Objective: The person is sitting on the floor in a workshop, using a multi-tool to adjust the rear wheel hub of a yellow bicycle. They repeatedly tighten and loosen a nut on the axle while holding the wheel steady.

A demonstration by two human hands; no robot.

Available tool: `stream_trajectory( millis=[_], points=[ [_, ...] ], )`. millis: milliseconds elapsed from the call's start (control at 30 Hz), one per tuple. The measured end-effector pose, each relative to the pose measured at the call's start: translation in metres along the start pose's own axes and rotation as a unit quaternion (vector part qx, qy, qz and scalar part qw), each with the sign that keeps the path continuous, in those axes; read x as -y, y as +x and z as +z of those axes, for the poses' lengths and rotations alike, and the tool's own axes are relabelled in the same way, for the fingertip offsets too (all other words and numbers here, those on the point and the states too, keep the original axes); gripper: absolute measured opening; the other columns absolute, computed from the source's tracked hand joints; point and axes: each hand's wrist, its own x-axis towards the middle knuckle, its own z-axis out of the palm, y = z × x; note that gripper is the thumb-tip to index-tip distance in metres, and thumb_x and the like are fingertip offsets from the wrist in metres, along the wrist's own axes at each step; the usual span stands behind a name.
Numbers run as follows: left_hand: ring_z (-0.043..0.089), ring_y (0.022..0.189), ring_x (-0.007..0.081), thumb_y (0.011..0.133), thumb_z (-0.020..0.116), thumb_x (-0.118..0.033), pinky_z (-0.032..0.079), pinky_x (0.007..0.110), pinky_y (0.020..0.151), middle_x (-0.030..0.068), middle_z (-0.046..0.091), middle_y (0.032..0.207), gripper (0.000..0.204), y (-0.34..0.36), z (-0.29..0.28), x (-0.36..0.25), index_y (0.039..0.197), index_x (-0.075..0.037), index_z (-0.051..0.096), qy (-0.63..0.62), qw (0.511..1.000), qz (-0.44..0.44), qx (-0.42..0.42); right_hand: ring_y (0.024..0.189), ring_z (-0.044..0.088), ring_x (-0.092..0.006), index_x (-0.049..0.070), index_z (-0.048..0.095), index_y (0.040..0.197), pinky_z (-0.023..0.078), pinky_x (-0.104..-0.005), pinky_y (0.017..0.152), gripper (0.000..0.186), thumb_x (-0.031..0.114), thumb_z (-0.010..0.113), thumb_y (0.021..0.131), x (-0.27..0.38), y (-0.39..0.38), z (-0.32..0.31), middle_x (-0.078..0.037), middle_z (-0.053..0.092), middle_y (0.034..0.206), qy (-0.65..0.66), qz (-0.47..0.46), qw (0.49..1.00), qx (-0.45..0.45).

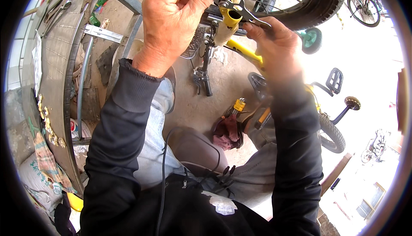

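My left hand (176,27) is closed at the top, thumb and fingers at the upper head of a flat steel multi-hole wrench (240,9). My right hand (279,51) grips that wrench's other end. The wrench lies over the open end of a yellow bicycle tube (230,27), on or beside a metal fitting; its exact engagement is unclear. Above is a spoked wheel with black tyre (309,17). A handlebar with grip and brake lever (206,81) hangs below the tube, and the yellow frame (240,49) runs down to the right behind my right hand.
A metal-edged bench (51,77) with scraps and sacks lines the left. Between my legs on the concrete floor (193,111) lie a maroon cloth (227,133) and yellow-handled tool (238,106). Pedals (334,81), a small wheel (311,40) and other bicycles (362,8) are at right.
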Motion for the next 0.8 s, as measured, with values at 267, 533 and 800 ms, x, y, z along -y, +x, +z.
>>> stream_trajectory(
  millis=[267,533,800],
  points=[
    [0.058,0.065,0.0042,0.088,0.067,-0.013,0.049,0.019,0.058,-0.0011,0.064,0.078,0.014,0.003,0.002,0.004,0.096,-0.002,0.064,0.075,0.997,0.026,-0.006,0.059,0.056,-0.0084,0.001,0.066,0.088,0.046,-0.0245,0.056,0.02,0.017,0.075,0.08,0.006,0.0,-0.004,-0.007,0.064,0.067,-0.025,-0.017,0.999,-0.014],
    [0.06,0.063,0.0081,0.092,0.06,-0.019,0.05,0.022,0.058,0.0014,0.062,0.074,0.017,-0.003,-0.001,-0.007,0.096,-0.003,0.064,-0.002,0.987,-0.157,0.025,0.061,0.057,-0.0069,0.001,0.066,0.088,0.047,-0.022,0.058,0.019,0.016,0.075,0.08,0.015,0.003,-0.015,-0.005,0.064,0.067,-0.005,-0.075,0.994,-0.074],
    [0.064,0.067,0.0146,0.093,0.055,-0.019,0.054,0.027,0.059,0.0061,0.064,0.083,0.018,-0.007,-0.004,0.003,0.102,-0.003,0.059,-0.239,0.917,-0.314,0.055,0.059,0.053,-0.0043,-0.001,0.065,0.101,0.041,-0.0173,0.053,0.019,0.013,0.066,0.088,0.035,0.009,-0.01,-0.004,0.066,0.076,0.019,-0.186,0.975,-0.122]
  ],
)
